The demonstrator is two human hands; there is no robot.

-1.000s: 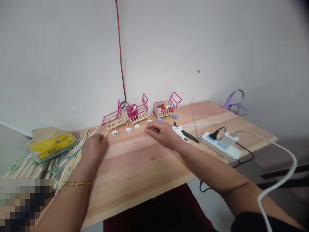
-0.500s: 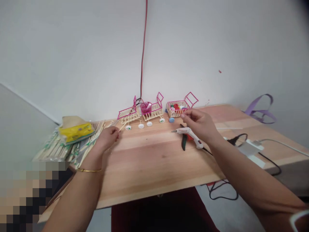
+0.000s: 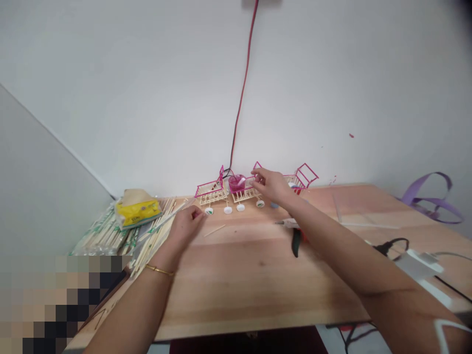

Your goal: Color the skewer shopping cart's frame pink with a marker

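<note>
My left hand point(image 3: 187, 223) is closed, fingertips together, near a white bottle-cap wheel point(image 3: 209, 211) of the left miniature cart point(image 3: 212, 195). What those fingertips hold, if anything, cannot be made out. A short thin wooden stick point(image 3: 214, 230) lies just right of that hand. Above the middle miniature cart point(image 3: 241, 196) is my right hand point(image 3: 271, 184), its thumb and index finger apart and nothing visible between them. It partly hides the third cart point(image 3: 304, 177). A pink cup point(image 3: 236, 184) stands by the middle cart. Under my right forearm lies a glue gun point(image 3: 287, 223), partly covered.
Bundled wooden sticks point(image 3: 106, 231) and a yellow packet point(image 3: 138, 213) occupy the table's left side. Dark-handled pliers point(image 3: 295, 243) lie near the glue gun. A white power strip point(image 3: 418, 265) with cables sits at right, and a purple strap point(image 3: 429, 196) is beyond the table.
My right hand has moved left, from the third cart to the middle one. The thin stick at my left fingertips now lies on the table. The camera view has shifted.
</note>
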